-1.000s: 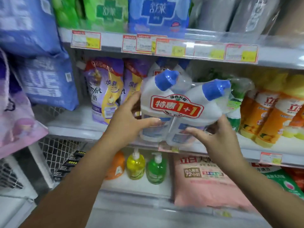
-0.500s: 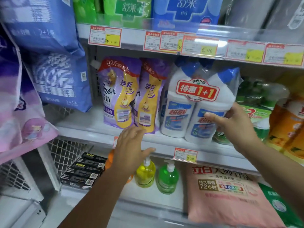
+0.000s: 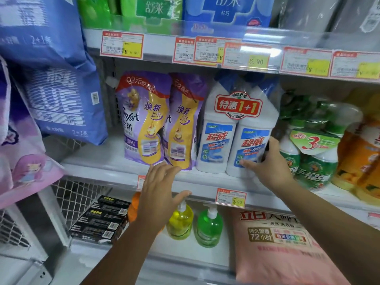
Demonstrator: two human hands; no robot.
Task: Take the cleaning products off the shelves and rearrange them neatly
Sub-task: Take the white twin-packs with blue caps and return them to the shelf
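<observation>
Middle shelf (image 3: 98, 161) carries the task items, under a rail of price tags.
Blue bag (image 3: 61, 103) hangs at the left end, partly over the shelf.
Pink bag (image 3: 277, 249) lies on the lower shelf at right, print facing out.
Two purple refill pouches (image 3: 144, 120) stand upright and side by side at the left of the middle shelf, the right one overlapped by the left.
Twin-pack of white bottles (image 3: 220, 140) is on the middle shelf, just right of the pouches. Bases are down on the shelf, long axis vertical, blue caps up, labels and the red 1+1 sticker facing out. It sits close to the front edge.
Green bottle pack (image 3: 308, 157) is just right of the twin-pack, with orange bottles (image 3: 355, 157) beyond it.
Right hand (image 3: 269, 167): grip wraps the twin-pack's right bottle low down, thumb across the front label, fingers round the right side.
Left hand (image 3: 160, 192): grip spread and holding nothing, fingertips at the shelf's front lip below the pouches. Cannot tell if they touch a pouch.
Yellow pump bottle (image 3: 181, 223) and green pump bottle (image 3: 208, 229) stand upright on the lower shelf, side by side.
Black boxes (image 3: 100, 221) are stacked at lower left.
</observation>
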